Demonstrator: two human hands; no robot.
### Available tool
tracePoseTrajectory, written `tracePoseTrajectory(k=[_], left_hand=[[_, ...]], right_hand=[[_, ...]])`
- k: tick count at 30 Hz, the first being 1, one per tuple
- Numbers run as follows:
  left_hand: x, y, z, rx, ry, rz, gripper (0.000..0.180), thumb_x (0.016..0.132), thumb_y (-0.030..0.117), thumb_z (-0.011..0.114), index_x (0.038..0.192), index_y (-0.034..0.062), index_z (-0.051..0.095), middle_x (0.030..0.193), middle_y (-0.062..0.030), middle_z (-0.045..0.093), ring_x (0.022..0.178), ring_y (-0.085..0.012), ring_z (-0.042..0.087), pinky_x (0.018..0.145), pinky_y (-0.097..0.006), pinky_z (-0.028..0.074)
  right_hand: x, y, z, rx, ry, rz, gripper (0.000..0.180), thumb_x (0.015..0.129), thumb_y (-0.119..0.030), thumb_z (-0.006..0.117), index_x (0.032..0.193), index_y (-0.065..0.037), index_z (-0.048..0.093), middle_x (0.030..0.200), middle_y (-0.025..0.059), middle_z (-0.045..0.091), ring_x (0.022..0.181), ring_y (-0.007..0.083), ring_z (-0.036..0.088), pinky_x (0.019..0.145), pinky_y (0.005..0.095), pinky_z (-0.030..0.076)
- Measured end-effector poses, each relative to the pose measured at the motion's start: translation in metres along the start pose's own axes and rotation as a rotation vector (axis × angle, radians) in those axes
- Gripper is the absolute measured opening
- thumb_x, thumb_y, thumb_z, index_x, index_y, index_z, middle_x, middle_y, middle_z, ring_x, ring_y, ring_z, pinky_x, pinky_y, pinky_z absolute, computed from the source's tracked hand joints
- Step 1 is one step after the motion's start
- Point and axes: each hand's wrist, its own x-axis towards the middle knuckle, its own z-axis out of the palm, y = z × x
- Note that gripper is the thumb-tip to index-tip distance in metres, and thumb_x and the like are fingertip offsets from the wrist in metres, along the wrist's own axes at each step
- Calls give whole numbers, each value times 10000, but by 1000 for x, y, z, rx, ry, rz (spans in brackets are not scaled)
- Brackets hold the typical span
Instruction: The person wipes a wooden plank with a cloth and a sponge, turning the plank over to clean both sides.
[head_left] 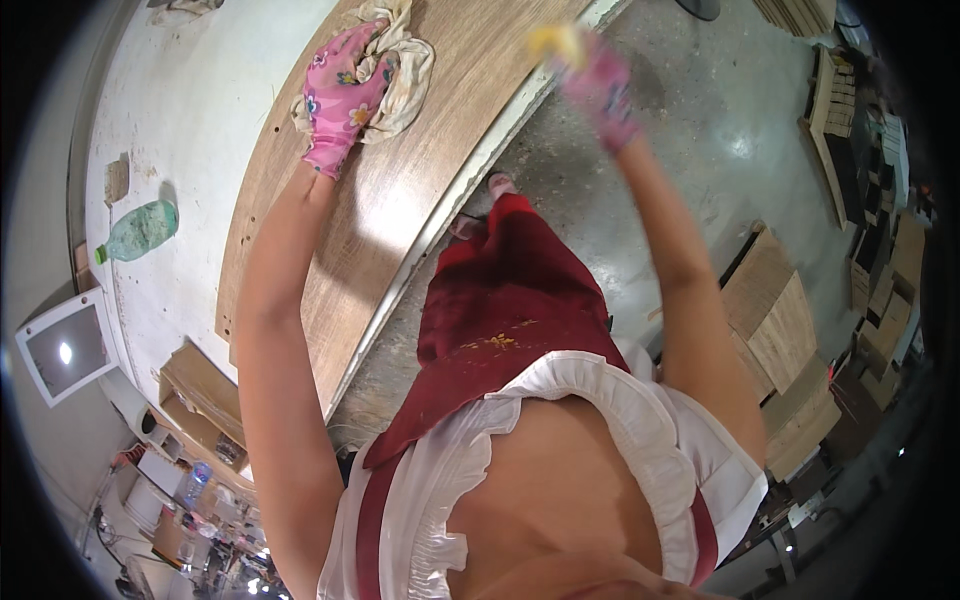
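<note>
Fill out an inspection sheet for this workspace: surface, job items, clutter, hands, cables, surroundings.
Surface: white table, stained; wood-grain board lies on it.
Job items: beige cloth bunched on the board; yellow item blurred, kind unclear.
Clutter: green bottle with a green cap on the table; many small items at lower left.
Hands: left hand, in a pink floral glove, on the cloth; right hand, in a pink patterned glove, blurred, appears to hold the yellow item.
Cables: dark cord-like line at lower left, too small to confirm.
Surroundings: grey floor, marked; wood-toned panels at right.
</note>
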Motion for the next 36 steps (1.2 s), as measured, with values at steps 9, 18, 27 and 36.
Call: tracePoseTrajectory(k=[9, 18, 27, 36], left_hand=[[-37, -7, -20, -167, 5, 216, 465, 777, 78, 693, 1229, 99, 588, 1203, -79, 619, 1154, -242, 548, 1035, -372, 387], [-247, -36, -188, 353, -146, -274, 468, 787, 116, 641, 1246, 78, 559, 1250, -91, 581, 1173, -278, 521, 1030, -387, 372], [-361, -55, -253, 419, -23, -296, 509, 784, 76, 609, 1286, 53, 527, 1288, -102, 559, 1189, -284, 518, 1031, -359, 379], [-360, -55, -249, 165, 171, -211, 465, 792, 30, 656, 1247, 85, 572, 1247, -97, 593, 1165, -237, 549, 1012, -346, 407]], right_hand=[[-134, -83, 40, 323, -422, -196, 473, 755, -348, 690, 1133, -107, 539, 1047, 136, 611, 890, 304, 632, 743, 381, 533], [92, 98, -38, 49, 288, -18, 346, 842, -250, 616, 1114, -48, 551, 900, 145, 662, 795, 286, 645, 704, 380, 516], [-179, -120, 92, 199, -219, -139, 347, 787, -280, 699, 1055, -96, 576, 875, 101, 643, 724, 220, 638, 625, 330, 544], [-293, -210, 141, 323, -311, -264, 341, 811, -171, 636, 1121, -68, 539, 887, 88, 622, 710, 206, 610, 579, 317, 528]])
